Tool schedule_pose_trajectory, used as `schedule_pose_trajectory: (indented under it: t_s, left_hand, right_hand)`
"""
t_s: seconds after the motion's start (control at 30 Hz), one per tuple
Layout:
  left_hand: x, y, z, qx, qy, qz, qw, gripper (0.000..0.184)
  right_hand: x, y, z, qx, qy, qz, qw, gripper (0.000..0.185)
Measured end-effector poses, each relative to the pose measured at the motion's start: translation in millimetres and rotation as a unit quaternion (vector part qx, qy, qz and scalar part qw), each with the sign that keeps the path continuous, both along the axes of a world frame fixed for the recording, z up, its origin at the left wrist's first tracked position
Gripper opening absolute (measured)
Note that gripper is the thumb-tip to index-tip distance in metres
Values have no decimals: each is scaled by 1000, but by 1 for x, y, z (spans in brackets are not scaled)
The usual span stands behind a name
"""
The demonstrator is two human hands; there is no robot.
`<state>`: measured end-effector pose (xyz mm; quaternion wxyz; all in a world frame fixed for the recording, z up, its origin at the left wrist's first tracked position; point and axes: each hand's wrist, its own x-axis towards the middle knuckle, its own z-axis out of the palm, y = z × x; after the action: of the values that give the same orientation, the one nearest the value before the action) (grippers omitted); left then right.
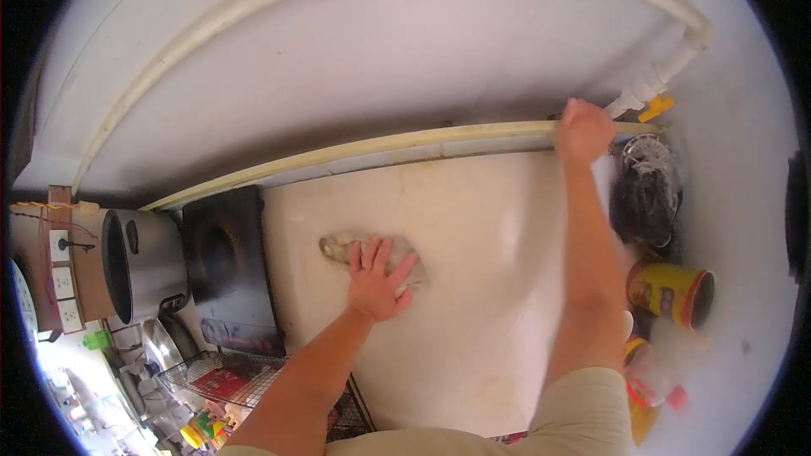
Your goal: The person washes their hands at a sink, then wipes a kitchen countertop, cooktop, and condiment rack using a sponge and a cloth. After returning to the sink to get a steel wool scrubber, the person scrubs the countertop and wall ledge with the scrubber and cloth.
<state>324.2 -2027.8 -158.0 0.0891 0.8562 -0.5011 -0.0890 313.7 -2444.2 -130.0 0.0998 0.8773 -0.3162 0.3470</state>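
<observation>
My left hand (378, 283) lies flat with its fingers spread on a crumpled greyish rag (338, 247), pressing it against the pale countertop (473, 287). Part of the rag is hidden beneath the palm. At the back right, my right hand (585, 132) is closed round the long cream pipe (405, 142) that runs along the wall just above the counter. My right arm reaches straight forward over the counter's right side.
A black gas stove (221, 257) and a large metal pot (148, 263) stand left. A wire rack (224, 378) is at the front left. On the right are a dark bag (646, 194), a yellow tin (667, 294) and a yellow valve handle (655, 108). Sockets (63, 283) line the left wall.
</observation>
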Motion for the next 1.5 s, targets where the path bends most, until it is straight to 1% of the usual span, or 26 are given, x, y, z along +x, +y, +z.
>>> schedule_pose_trajectory:
  t_s: [0.03, 0.07, 0.1, 0.13, 0.17, 0.2, 0.3, 0.33, 0.37, 0.43, 0.47, 0.57, 0.63, 0.7, 0.8, 0.83, 0.87, 0.93, 1.03, 1.13, 1.17, 1.23, 1.3, 1.4, 1.47, 1.5]
  left_hand:
    - [1, -2, 1, 0, -2, 0, 1000, 65]
    - [1, -4, 1, 3, -4, -2, 1000, 65]
    - [0, -3, 1, 22, -1, -1, 1000, 64]
    - [0, -3, 1, 38, 0, 1, 999, 63]
    - [0, -4, 0, 51, -1, 6, 999, 63]
    - [1, -4, -1, 41, -4, 4, 999, 62]
    - [-2, 2, -4, 29, -2, -2, 1000, 62]
    - [0, -1, -2, 25, -2, -3, 1000, 62]
    - [3, -3, 0, 24, -3, -5, 1000, 61]
    - [5, -5, 1, -5, -16, -10, 1000, 62]
    - [3, -4, 2, -18, -19, -12, 1000, 62]
    - [2, -5, 1, 0, -9, -1, 1000, 59]
    - [4, -6, 3, -9, -13, -3, 1000, 59]
    - [0, -7, 3, -9, -9, -5, 1000, 59]
    - [3, -5, 0, -5, -11, -10, 1000, 59]
    - [3, -5, 0, -11, -16, -13, 1000, 60]
    - [4, -4, 0, -16, -20, -14, 1000, 60]
    - [5, -3, -1, -24, -23, -16, 999, 60]
    - [8, -7, 2, -21, -22, -18, 999, 60]
    - [5, -6, 0, -15, -17, -24, 999, 61]
    - [6, -6, -1, -16, -19, -23, 999, 62]
    - [6, -4, -2, -20, -22, -22, 999, 62]
    - [6, -3, -1, -16, -20, -21, 999, 61]
    - [7, -6, 2, -16, -17, -20, 1000, 61]
    - [6, -6, 1, -24, -18, -25, 999, 60]
    - [6, -6, 1, -23, -13, -26, 999, 60]
  right_hand:
    - [12, 18, 5, 15, -28, -45, 998, 31]
    - [29, 48, 18, 113, 104, -71, 986, 30]
    - [52, 75, -37, 137, -122, 67, 981, 27]
    - [67, 131, -3, 66, 13, 71, 995, 16]
    - [91, 174, 18, 240, 219, 74, 943, 20]
    - [99, 201, 13, 180, 110, 199, 957, 17]
    - [98, 179, -5, 101, -68, 351, 928, 17]
    - [74, 143, 1, 136, 92, 275, 947, 19]
    - [45, 105, -2, 128, -9, 213, 969, 20]
    - [-2, 11, -14, 95, 120, 55, 987, 23]
    - [-26, -21, -26, 75, -76, 97, 990, 26]
    - [-14, -20, -32, -59, -173, -17, 983, 23]
    - [6, 17, -45, 229, -279, 50, 931, 21]
    - [19, 80, -26, 139, -127, 67, 980, 25]
    - [-11, 39, -25, 163, -25, 122, 979, 29]
    - [-23, 4, -47, 138, -165, 137, 967, 32]
    - [-40, -28, -51, 116, -151, 83, 978, 32]
    - [-29, -15, -39, 95, -156, -23, 983, 31]
    - [3, 47, -49, 146, -145, 38, 978, 30]
    - [-2, 72, -28, 164, -74, 139, 974, 30]
    - [-13, 57, -34, 123, -100, 168, 973, 30]
    - [-30, 12, -48, 120, -156, 58, 979, 30]
    - [-35, -3, -30, 81, -142, -21, 986, 28]
    - [-19, 14, -23, 134, -212, -100, 963, 23]
    - [-2, 28, -39, 389, -381, -5, 839, 18]
    - [7, 59, -33, 311, -326, 34, 892, 17]
